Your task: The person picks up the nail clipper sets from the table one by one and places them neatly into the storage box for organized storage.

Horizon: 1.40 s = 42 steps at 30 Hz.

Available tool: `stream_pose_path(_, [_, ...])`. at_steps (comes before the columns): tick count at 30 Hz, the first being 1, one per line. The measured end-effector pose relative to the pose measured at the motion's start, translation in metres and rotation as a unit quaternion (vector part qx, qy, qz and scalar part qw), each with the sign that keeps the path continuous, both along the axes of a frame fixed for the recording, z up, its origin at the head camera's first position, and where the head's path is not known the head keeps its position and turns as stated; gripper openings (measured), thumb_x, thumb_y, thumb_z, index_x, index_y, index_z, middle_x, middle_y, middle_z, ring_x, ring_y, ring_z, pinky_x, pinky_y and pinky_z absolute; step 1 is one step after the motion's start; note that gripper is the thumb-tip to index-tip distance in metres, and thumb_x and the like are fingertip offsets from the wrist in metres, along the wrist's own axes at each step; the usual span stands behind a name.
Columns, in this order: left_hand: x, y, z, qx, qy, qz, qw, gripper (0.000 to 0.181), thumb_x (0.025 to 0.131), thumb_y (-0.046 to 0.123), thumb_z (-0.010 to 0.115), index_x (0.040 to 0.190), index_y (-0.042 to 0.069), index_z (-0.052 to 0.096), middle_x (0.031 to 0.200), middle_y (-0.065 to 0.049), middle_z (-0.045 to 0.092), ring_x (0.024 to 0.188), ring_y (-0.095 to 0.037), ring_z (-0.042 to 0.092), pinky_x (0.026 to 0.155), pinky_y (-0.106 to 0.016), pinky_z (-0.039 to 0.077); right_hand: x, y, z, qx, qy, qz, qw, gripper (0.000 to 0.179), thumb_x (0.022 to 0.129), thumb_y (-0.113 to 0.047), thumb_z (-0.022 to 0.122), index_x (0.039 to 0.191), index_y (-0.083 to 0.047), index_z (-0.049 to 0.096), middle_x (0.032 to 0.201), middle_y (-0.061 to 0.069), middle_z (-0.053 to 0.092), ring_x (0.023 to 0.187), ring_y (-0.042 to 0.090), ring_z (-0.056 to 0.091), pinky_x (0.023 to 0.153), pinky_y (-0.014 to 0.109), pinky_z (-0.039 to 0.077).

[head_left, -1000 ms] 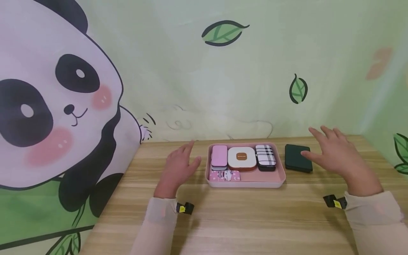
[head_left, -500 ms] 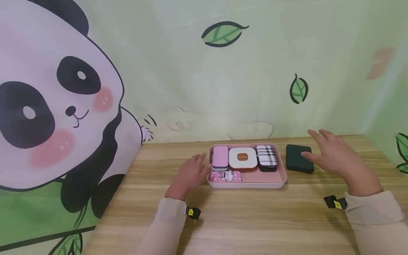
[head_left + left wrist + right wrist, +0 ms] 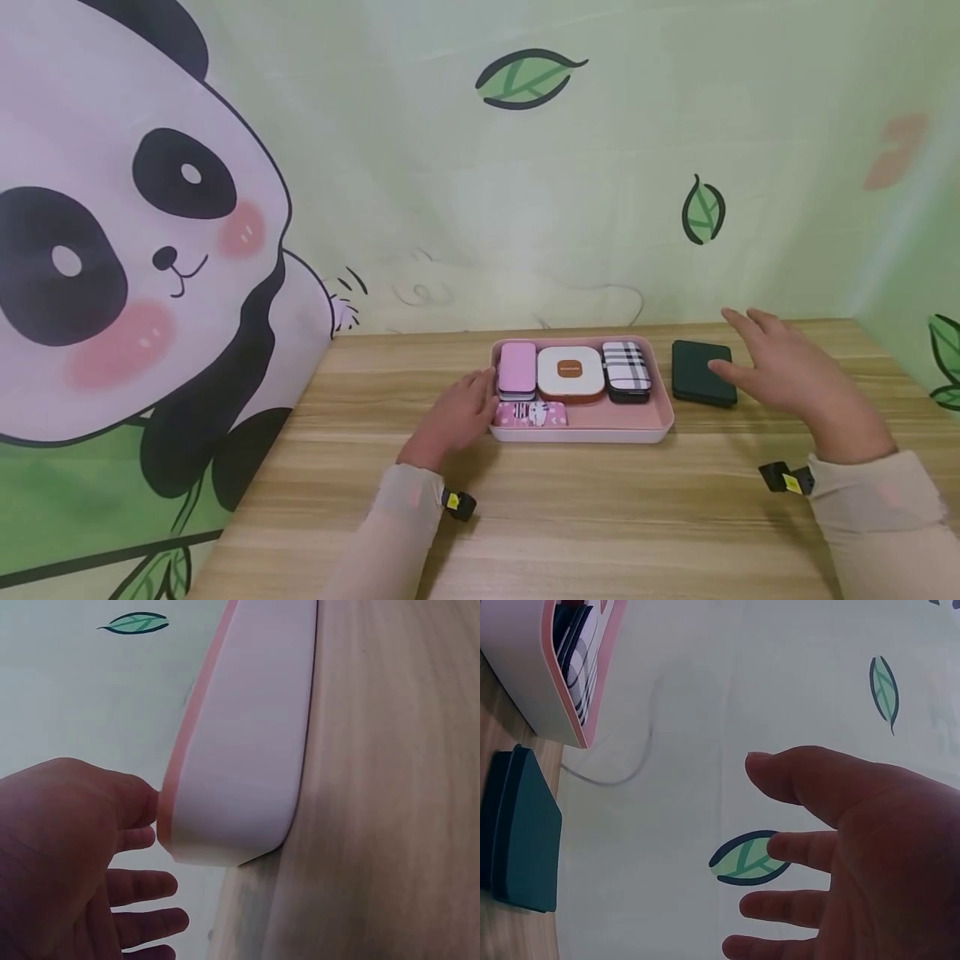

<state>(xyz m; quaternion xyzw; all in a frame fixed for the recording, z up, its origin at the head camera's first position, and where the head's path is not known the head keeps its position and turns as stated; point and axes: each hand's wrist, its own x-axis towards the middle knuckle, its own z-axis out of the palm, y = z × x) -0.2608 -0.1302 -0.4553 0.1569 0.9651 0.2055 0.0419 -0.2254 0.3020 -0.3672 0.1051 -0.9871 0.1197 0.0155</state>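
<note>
My left hand [image 3: 456, 417] is at the left end of a shallow pink tray [image 3: 622, 435]. Its thumb tip touches the pink rim in the left wrist view, where the other fingers extend fairly straight past the tray's corner. Inside the tray sit a pink case [image 3: 517, 367], a white square case [image 3: 570, 371] with an orange label, a plaid case [image 3: 627, 367] and a pink cartoon-patterned flat item [image 3: 531, 414]. My right hand [image 3: 787, 375] hovers with spread fingers beside a dark green flat case [image 3: 701, 372], thumb overlapping its right edge in the head view.
The tray and green case stand near the back of a wooden table [image 3: 600, 517]. Behind them hangs a pale green backdrop [image 3: 420, 167] printed with a panda [image 3: 187, 275] and leaves.
My left hand has moved right and slightly toward me, from beside the tray to its left rim. The right hand has stayed nearly still near the green case.
</note>
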Motion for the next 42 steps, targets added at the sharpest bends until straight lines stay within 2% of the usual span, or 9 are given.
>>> stream_pose_path(5, [0.001, -0.002, -0.006, 0.012, -0.014, 0.003, 0.9998, 0.059, 0.107, 0.038, 0.041, 0.159, 0.015, 0.028, 0.161, -0.009, 0.036, 0.149, -0.029, 0.032, 0.120, -0.048, 0.028, -0.001, -0.002, -0.002, -0.004, -0.007, -0.004, 1.0000, 0.094, 0.096, -0.059, 0.054, 0.158, 0.001, 0.016, 0.152, 0.042, 0.020, 0.135, 0.063, 0.025, 0.105, 0.076, 0.027])
stream_pose_path(9, [0.002, -0.002, -0.011, 0.000, -0.016, 0.008, 0.9998, 0.057, 0.107, 0.038, 0.037, 0.159, 0.017, 0.028, 0.161, -0.006, 0.037, 0.148, -0.027, 0.034, 0.119, -0.047, 0.030, -0.002, -0.002, -0.006, -0.009, -0.016, -0.004, 0.9998, 0.096, 0.095, -0.064, 0.051, 0.158, 0.000, 0.018, 0.152, 0.042, 0.020, 0.135, 0.063, 0.025, 0.104, 0.076, 0.026])
stream_pose_path(14, [0.005, -0.002, -0.013, -0.007, -0.024, 0.012, 0.9996, 0.055, 0.108, 0.036, 0.034, 0.160, 0.018, 0.028, 0.158, -0.003, 0.042, 0.136, -0.024, 0.048, 0.116, -0.046, 0.036, -0.005, -0.003, -0.010, -0.012, -0.030, 0.003, 0.9995, 0.095, 0.095, -0.065, 0.050, 0.157, 0.001, 0.020, 0.151, 0.042, 0.025, 0.134, 0.062, 0.030, 0.104, 0.075, 0.029])
stream_pose_path(17, [0.006, -0.001, -0.013, -0.019, -0.021, 0.016, 0.9995, 0.056, 0.107, 0.034, 0.036, 0.160, 0.019, 0.028, 0.158, -0.001, 0.042, 0.134, -0.023, 0.050, 0.115, -0.045, 0.037, -0.006, -0.004, -0.011, -0.011, -0.037, 0.013, 0.9992, 0.091, 0.096, -0.062, 0.050, 0.156, 0.002, 0.024, 0.149, 0.041, 0.032, 0.133, 0.061, 0.035, 0.103, 0.073, 0.033])
stream_pose_path(22, [0.005, 0.001, -0.012, -0.024, -0.026, 0.028, 0.9990, 0.057, 0.105, 0.034, 0.035, 0.160, 0.022, 0.025, 0.161, 0.002, 0.036, 0.143, -0.021, 0.043, 0.118, -0.044, 0.032, -0.009, -0.006, -0.012, -0.005, -0.045, 0.025, 0.9987, 0.083, 0.098, -0.055, 0.052, 0.152, 0.006, 0.031, 0.143, 0.041, 0.042, 0.130, 0.059, 0.041, 0.102, 0.070, 0.037])
stream_pose_path(29, [0.005, 0.003, -0.013, 0.003, -0.060, 0.038, 0.9975, 0.060, 0.104, 0.034, 0.036, 0.161, 0.023, 0.022, 0.163, 0.002, 0.032, 0.132, -0.020, 0.047, 0.119, -0.044, 0.032, -0.014, -0.009, -0.020, -0.008, -0.028, 0.034, 0.9990, 0.075, 0.099, -0.046, 0.056, 0.148, 0.008, 0.038, 0.136, 0.038, 0.051, 0.123, 0.054, 0.051, 0.099, 0.067, 0.041])
stream_pose_path(31, [0.004, 0.004, -0.013, 0.001, -0.060, 0.035, 0.9976, 0.061, 0.104, 0.033, 0.036, 0.161, 0.022, 0.021, 0.163, 0.002, 0.032, 0.137, -0.020, 0.045, 0.119, -0.044, 0.031, -0.017, -0.010, -0.023, -0.010, -0.022, 0.037, 0.9990, 0.072, 0.099, -0.044, 0.057, 0.147, 0.007, 0.040, 0.135, 0.037, 0.052, 0.121, 0.053, 0.053, 0.099, 0.067, 0.042])
stream_pose_path(36, [0.000, 0.005, -0.014, 0.007, -0.056, 0.024, 0.9981, 0.062, 0.104, 0.034, 0.035, 0.162, 0.021, 0.017, 0.165, 0.002, 0.029, 0.148, -0.019, 0.033, 0.121, -0.043, 0.027, -0.026, -0.008, -0.036, -0.002, -0.017, 0.028, 0.9995, 0.069, 0.099, -0.039, 0.059, 0.147, 0.006, 0.041, 0.137, 0.041, 0.046, 0.123, 0.058, 0.047, 0.100, 0.070, 0.039])
stream_pose_path(42, [-0.001, 0.006, -0.014, 0.018, -0.064, 0.020, 0.9976, 0.063, 0.104, 0.033, 0.034, 0.162, 0.021, 0.014, 0.166, 0.003, 0.023, 0.150, -0.017, 0.029, 0.122, -0.042, 0.024, -0.034, -0.002, -0.054, 0.004, -0.019, 0.031, 0.9993, 0.067, 0.098, -0.037, 0.059, 0.146, 0.007, 0.041, 0.139, 0.044, 0.040, 0.123, 0.063, 0.041, 0.099, 0.072, 0.037])
